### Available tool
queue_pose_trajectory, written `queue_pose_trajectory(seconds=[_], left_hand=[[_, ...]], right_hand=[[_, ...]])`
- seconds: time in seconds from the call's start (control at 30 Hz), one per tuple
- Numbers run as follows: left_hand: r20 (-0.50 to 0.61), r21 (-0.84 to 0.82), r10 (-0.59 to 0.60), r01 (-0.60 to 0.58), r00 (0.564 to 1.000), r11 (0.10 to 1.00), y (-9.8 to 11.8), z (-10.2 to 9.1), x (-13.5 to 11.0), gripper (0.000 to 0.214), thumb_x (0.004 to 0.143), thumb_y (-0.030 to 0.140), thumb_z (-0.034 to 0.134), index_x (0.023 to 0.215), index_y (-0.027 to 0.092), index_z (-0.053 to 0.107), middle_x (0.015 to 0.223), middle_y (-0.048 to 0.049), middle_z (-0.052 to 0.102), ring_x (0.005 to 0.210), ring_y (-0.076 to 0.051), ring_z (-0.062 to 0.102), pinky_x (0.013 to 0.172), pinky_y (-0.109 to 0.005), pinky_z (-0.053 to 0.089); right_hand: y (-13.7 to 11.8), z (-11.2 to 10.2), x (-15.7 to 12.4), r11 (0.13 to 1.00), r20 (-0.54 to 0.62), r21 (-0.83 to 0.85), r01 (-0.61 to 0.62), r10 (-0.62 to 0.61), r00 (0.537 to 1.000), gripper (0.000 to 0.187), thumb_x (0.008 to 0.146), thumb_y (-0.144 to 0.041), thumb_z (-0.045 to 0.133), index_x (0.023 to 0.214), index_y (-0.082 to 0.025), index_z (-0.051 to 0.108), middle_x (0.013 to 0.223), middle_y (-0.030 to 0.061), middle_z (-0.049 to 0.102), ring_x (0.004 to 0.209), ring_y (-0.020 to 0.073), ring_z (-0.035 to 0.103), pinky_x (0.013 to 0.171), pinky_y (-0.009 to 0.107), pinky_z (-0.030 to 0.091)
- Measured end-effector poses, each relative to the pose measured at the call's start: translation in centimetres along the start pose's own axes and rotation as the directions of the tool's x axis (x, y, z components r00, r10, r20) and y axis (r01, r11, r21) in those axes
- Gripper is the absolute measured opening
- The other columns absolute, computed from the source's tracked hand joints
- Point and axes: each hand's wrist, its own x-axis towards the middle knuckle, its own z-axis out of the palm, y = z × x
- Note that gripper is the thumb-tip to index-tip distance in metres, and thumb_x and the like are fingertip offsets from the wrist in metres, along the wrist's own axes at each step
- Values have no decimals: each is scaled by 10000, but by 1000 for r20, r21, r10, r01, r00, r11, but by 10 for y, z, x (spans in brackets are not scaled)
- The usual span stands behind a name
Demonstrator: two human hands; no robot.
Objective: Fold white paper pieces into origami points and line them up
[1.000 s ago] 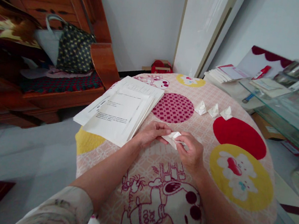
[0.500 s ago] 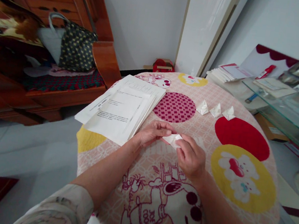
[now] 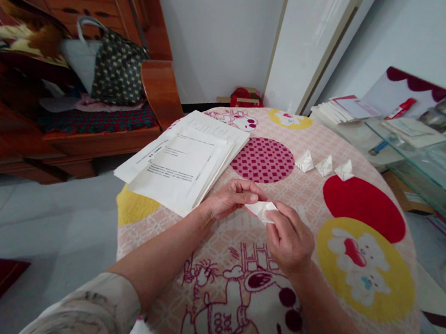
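Observation:
A small piece of folded white paper [image 3: 260,210] is held between both hands above the round table. My left hand [image 3: 232,199] pinches its left end, thumb on top. Around its right end close the fingers of my right hand [image 3: 290,236], hiding part of it. Three folded paper pieces [image 3: 324,166] with pointed tops stand in a row beyond my right hand. To the left of my hands lies a stack of printed sheets [image 3: 183,156].
A patterned cloth [image 3: 211,253] covers the round table. On the right, a glass shelf [image 3: 425,155] holds papers, a red item and metal containers. A wooden bench [image 3: 154,92] with a dotted bag [image 3: 121,69] stands at the left.
The view has shifted slightly. Both hands still grip the folded paper, and my right hand appears a little farther right. The stack and the three folded pieces stay in place.

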Motion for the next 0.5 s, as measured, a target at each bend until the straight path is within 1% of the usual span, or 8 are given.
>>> queue_pose_trajectory(seconds=[0.13, 0.23, 0.3, 0.4, 0.5], left_hand=[[-6, 4, 29, -29, 1000, 1000, 2, 4, -2, 391, 628, 435, 903, 828, 128, 767, 787, -56, 734, 682, -129, 641, 652, -237, 500], [0, 5, 45, -45, 999, 999, 3, 6, -3, 425, 690, 503, 855, 863, 125, 769, 852, -81, 738, 737, -149, 658, 650, -247, 530], [23, 16, 46, -46, 999, 999, 4, 6, -4, 452, 715, 514, 835, 923, 118, 772, 925, -107, 744, 788, -170, 673, 673, -265, 556], [56, 35, 57, -59, 997, 998, 2, 9, -5, 466, 681, 414, 880, 1024, 121, 765, 1006, -120, 747, 827, -173, 687, 750, -287, 575], [33, 49, 64, -66, 997, 997, -3, 14, -4, 444, 653, 312, 906, 1030, 131, 757, 941, -88, 752, 795, -150, 689, 784, -282, 562]], right_hand=[[-4, -3, 1, 998, -34, -5, -57, 57, 998, 270, 869, -40, 524, 1039, -204, 654, 1014, 119, 743, 931, 224, 741, 809, 320, 616], [-4, -3, 2, 989, -80, 27, -143, 144, 986, 240, 861, -48, 545, 998, -209, 657, 966, 104, 741, 892, 222, 737, 785, 331, 611], [-2, -3, 3, 976, -100, 63, -209, 214, 972, 216, 863, -64, 561, 973, -219, 663, 934, 87, 738, 868, 218, 732, 775, 340, 608], [0, -3, 5, 948, -127, 112, -299, 312, 942, 158, 864, -99, 591, 923, -221, 673, 877, 72, 733, 817, 214, 722, 735, 338, 603], [1, -4, 6, 930, -130, 126, -345, 360, 924, 122, 866, -122, 602, 883, -220, 672, 832, 66, 728, 777, 212, 713, 699, 332, 596]])
